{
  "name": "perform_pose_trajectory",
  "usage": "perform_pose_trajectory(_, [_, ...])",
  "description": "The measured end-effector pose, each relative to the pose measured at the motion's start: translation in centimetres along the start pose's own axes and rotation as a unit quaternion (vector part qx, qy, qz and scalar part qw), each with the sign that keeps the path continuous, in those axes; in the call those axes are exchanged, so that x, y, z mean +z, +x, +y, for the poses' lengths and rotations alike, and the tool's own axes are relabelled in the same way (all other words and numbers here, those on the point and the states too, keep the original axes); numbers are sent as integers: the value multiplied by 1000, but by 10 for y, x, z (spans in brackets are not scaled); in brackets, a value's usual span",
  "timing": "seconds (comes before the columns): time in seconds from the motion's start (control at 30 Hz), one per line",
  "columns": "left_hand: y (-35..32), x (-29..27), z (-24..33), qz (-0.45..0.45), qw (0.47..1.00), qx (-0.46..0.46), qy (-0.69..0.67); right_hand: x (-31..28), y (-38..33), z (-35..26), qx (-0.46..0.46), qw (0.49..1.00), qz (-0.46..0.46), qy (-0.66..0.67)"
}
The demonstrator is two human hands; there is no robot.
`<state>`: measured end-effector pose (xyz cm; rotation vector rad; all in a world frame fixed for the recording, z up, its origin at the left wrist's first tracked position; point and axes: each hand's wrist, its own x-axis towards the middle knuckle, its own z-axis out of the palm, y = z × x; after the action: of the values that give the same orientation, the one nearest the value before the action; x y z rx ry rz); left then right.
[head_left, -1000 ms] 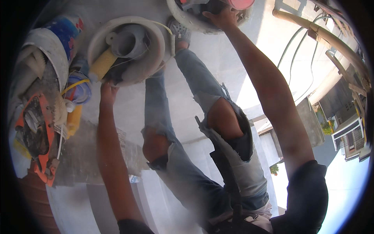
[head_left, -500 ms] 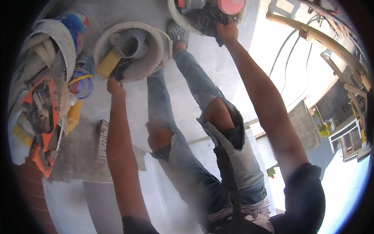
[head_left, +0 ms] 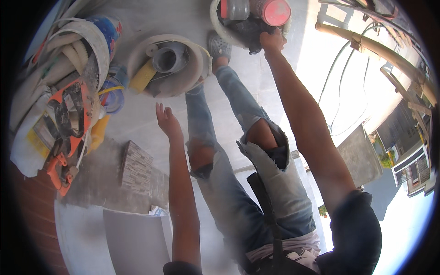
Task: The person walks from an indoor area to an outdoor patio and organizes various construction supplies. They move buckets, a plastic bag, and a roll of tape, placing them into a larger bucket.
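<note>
My left hand (head_left: 168,122) hangs in the air with its fingers apart and nothing in it. Just beyond it stands a round, pale bucket (head_left: 196,68), holding a grey pipe fitting (head_left: 166,59) and a yellow, rough-textured roll (head_left: 143,76). At the top, my right hand (head_left: 273,42) is closed at the near rim of a second bucket (head_left: 224,35), against crumpled black material (head_left: 250,33). Its fingertips are partly hidden, so I cannot make out what they grip. Inside that bucket lie a red-lidded container (head_left: 276,13) and a grey jar (head_left: 237,9).
At left, a dirty white bucket (head_left: 101,55) holds hoses, and an orange-handled saw (head_left: 68,117) hangs beside it. A blue-and-white tub (head_left: 112,94) and a yellow bottle (head_left: 98,133) are close by. Bamboo poles (head_left: 380,42) and thin cables (head_left: 338,68) are at right.
My left hand has left the near edge of the pale bucket and drawn back toward me, fingers spreading. My right hand stays at the far bucket, where the black material sits lower.
</note>
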<state>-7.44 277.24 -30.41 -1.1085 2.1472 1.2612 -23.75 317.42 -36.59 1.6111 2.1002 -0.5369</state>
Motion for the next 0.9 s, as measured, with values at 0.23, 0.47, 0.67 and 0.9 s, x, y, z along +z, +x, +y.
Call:
perform_pose_trajectory(0.23, [-82,-16,78,-102,964,-167,-179,-7,-73,6,-328,940,12,91])
perform_pose_trajectory(0.47, [-94,-6,69,-112,969,-137,-170,73,-193,-37,-451,843,-288,-53])
perform_pose_trajectory(0.67, [-90,-2,48,-98,944,-208,-236,145,-227,-76,-457,765,-276,-359])
perform_pose_trajectory(0.9, [48,-20,34,137,979,-22,-153,130,-210,-18,-575,628,-210,-481])
